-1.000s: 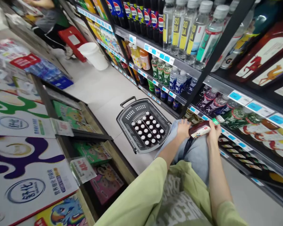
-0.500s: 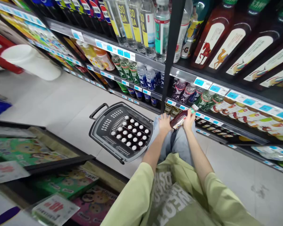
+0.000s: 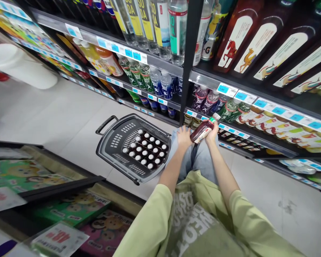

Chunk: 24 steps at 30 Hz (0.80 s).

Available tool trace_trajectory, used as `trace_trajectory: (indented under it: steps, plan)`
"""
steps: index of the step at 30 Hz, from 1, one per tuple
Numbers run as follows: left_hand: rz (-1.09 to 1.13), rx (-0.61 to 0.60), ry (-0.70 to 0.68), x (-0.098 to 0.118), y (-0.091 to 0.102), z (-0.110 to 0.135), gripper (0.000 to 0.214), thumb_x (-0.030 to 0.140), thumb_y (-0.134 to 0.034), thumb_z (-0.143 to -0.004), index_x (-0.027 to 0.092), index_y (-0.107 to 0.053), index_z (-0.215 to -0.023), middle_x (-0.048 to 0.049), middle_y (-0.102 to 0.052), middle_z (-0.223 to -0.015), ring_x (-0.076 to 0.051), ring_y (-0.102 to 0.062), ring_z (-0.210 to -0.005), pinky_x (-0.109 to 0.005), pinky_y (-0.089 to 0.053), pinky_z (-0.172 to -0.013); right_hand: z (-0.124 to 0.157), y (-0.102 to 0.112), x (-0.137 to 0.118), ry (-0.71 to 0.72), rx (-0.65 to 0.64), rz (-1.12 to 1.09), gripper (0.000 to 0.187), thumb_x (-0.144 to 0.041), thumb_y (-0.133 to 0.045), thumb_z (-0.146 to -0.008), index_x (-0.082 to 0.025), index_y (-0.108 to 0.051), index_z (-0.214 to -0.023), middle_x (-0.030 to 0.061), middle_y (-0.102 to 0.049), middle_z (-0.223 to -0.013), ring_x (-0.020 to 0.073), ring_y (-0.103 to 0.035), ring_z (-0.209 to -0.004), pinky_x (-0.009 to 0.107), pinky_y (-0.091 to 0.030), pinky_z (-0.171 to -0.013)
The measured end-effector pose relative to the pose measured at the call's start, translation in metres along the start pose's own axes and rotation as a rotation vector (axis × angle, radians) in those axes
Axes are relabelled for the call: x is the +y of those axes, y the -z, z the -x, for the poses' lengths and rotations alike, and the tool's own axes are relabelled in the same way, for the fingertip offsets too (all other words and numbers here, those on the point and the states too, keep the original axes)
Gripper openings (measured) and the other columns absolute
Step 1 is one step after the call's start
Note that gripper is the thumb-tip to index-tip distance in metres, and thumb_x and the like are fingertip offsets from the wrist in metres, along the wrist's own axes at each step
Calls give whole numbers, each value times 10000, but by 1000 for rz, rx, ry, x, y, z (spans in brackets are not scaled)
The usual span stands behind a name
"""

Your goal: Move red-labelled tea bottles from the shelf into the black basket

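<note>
My right hand [image 3: 212, 135] is wrapped round a dark red drink bottle [image 3: 201, 132] with a green and clear cap end and a pale label. The bottle lies tilted above my knees, its cap pointing up and to the right. My left hand [image 3: 184, 138] rests on my left knee with its fingers spread, close to the bottle's base; it holds nothing. On the floor to the left stands a grey shopping basket [image 3: 115, 141] with many dark, white-capped bottles [image 3: 144, 147] standing in rows inside.
Drink shelves [image 3: 160, 66] run along the front, with large dark bottles [image 3: 238, 46] at upper right and small purple-labelled bottles [image 3: 200, 96] low down. A display stand [image 3: 77, 182] with boxed goods and price cards is at lower left. A white stool-like object [image 3: 24, 66] stands farther left.
The view has shifted slightly, so basket and shelves appear a little farther left. The bottle in my right hand has turned so more of its label shows. My left hand stays on the knee.
</note>
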State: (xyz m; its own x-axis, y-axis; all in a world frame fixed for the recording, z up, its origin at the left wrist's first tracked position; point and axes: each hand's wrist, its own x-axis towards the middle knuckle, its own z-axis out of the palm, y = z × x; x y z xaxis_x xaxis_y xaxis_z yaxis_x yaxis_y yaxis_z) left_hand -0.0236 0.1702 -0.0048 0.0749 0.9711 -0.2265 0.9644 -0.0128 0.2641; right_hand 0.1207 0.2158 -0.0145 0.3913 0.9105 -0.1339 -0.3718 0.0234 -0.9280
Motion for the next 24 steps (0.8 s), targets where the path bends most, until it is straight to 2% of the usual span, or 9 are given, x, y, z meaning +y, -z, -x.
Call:
trace_trajectory:
  steps: [2, 4, 9, 16, 24]
  plan:
    - [1, 6, 1, 0, -1, 0, 615, 503, -604, -916, 213, -555, -1456, -167, -409, -1593, -387, -413, -1382, -526, -419, -1104, 1, 0, -3, 7, -13, -97, 477, -689, -609, -839, -223, -606, -940, 22, -731, -870, 193, -659, -722, 357, -564, -723]
    - [-2, 3, 0, -1, -2, 0, 625, 527, -605, -917, 225, -552, -1461, -160, -405, -1599, -382, -413, -1384, -525, -421, -1107, 3, 1, -6, 12, -38, -144, 424, -631, -690, -827, -230, -598, -930, 15, -744, -898, 185, -674, -737, 356, -577, -743]
    - [-2, -17, -14, -2, -2, 0, 650, 532, -629, -903, 236, -537, -1475, -163, -381, -1614, -384, -379, -1406, -526, -409, -1119, 2, 7, -9, 74, -48, -94, 431, -529, -810, -767, -244, -493, -830, -58, -677, -820, 142, -669, -759, 301, -561, -777]
    - [20, -26, -17, -1, -4, -1, 639, 472, -605, -920, 204, -507, -1491, -184, -338, -1622, -401, -342, -1406, -543, -381, -1133, -1, 11, -10, 96, 12, 55, 501, -544, -812, -708, -249, -544, -1010, -63, -626, -873, 119, -633, -741, 274, -536, -761]
    - [2, -25, -7, 0, -7, -2, 630, 432, -613, -919, 209, -498, -1497, -182, -366, -1601, -395, -351, -1390, -552, -376, -1134, -2, 12, -7, 1, 56, -25, 510, -581, -848, -671, -237, -534, -878, -52, -623, -747, 145, -619, -647, 313, -556, -659]
